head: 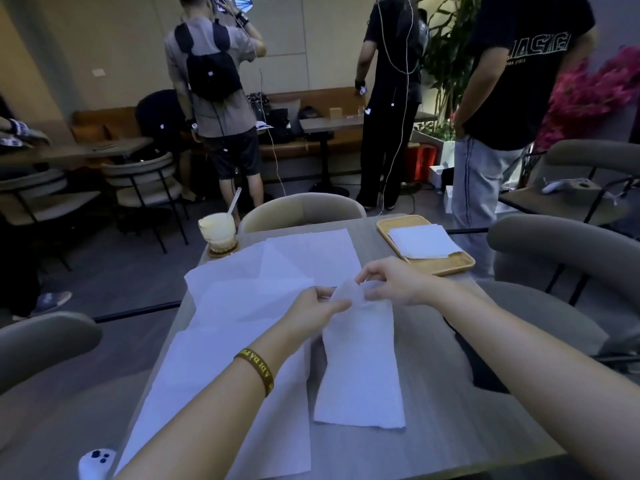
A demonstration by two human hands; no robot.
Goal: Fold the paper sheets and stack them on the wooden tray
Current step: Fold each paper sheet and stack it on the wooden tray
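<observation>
A long folded strip of white paper point(360, 368) lies on the grey table point(450, 393) in front of me, its far end lifted. My left hand point(313, 310) pinches that far end from the left, and my right hand point(391, 280) pinches it from the right. Several loose white sheets point(249, 296) lie spread over the table's left and middle. At the far right corner sits the wooden tray point(446, 266) with folded white paper point(420, 241) stacked on it.
A cup of pale drink with a straw point(217, 233) stands on a coaster at the table's far left corner. A white controller point(96, 462) lies at the near left. Grey chairs point(301, 211) surround the table. Three people stand beyond it.
</observation>
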